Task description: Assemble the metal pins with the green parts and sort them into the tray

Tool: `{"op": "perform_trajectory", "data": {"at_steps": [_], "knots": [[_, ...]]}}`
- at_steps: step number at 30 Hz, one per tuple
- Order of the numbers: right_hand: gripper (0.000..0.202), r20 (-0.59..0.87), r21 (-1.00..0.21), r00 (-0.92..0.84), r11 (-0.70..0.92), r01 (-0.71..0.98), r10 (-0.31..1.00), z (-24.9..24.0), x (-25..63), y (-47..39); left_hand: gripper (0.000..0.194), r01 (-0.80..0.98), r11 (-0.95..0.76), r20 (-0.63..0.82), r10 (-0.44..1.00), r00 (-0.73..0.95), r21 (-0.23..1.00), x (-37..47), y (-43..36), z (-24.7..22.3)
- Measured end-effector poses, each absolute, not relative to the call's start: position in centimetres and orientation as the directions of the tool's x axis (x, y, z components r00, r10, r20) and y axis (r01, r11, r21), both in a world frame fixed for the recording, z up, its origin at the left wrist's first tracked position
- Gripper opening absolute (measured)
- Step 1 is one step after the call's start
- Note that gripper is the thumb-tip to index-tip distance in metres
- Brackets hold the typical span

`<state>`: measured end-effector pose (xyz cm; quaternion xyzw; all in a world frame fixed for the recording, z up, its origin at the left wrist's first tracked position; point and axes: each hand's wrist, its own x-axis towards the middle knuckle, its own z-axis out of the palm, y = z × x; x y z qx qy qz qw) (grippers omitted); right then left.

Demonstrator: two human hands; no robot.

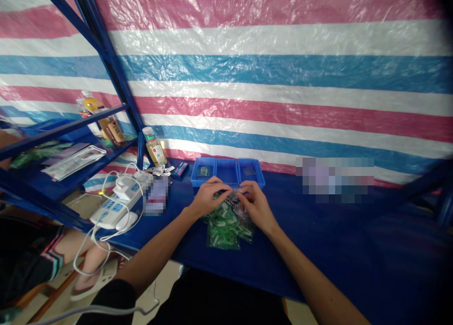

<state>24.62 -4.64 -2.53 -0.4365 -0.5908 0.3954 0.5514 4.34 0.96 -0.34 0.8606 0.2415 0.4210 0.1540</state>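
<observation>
Pinches clear packet (233, 196) narrowly between left hand (210, 196) and right hand (255, 204), at rear of green packets (224, 226) near front edge of desk (300, 240); cannot tell contents; advisable to keep both pinches light, work over the pile, stay short of blue tray (215, 170) by back edge.

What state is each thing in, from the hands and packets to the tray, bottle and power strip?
Left hand: pinching clear plastic.
Right hand: pinching the same plastic.
Clear plastic: held between both hands; open or sealed, cannot tell.
Green packets: heaped on the table.
Blue tray: uncovered, small items in its outer compartments.
Bottle: capped, standing.
Power strip: white adapter plugged in.
</observation>
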Motion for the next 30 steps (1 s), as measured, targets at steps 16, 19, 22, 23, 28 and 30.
{"op": "perform_trajectory", "data": {"at_steps": [16,19,22,23,28,30], "knots": [[0.034,0.31,-0.94,-0.063,0.316,0.13,0.949,-2.2,25.0,-4.5,0.023,0.329,-0.844,0.634,0.535,0.558,0.424,4.2,1.1,0.2],[0.032,0.324,-0.927,-0.05,0.328,0.181,0.945,-1.9,24.9,-4.6,0.021,0.33,-0.848,0.64,0.529,0.557,0.414,4.1,1.1,0.3],[0.031,0.401,-0.877,-0.026,0.392,0.277,0.916,-1.7,25.0,-4.6,0.022,0.291,-0.852,0.631,0.519,0.577,0.435,4.2,1.0,0.2],[0.031,0.412,-0.869,-0.022,0.401,0.291,0.911,-1.7,25.1,-4.5,0.022,0.282,-0.847,0.617,0.523,0.588,0.45,4.3,0.9,0.1],[0.027,0.324,-0.925,-0.05,0.327,0.194,0.945,-2.1,25.1,-4.5,0.022,0.337,-0.773,0.516,0.618,0.593,0.538,4.3,0.8,-0.4],[0.027,0.306,-0.942,-0.037,0.308,0.133,0.951,-2.4,25.0,-4.5,0.027,0.361,-0.742,0.497,0.655,0.569,0.565,4.3,0.8,-0.5]]}}
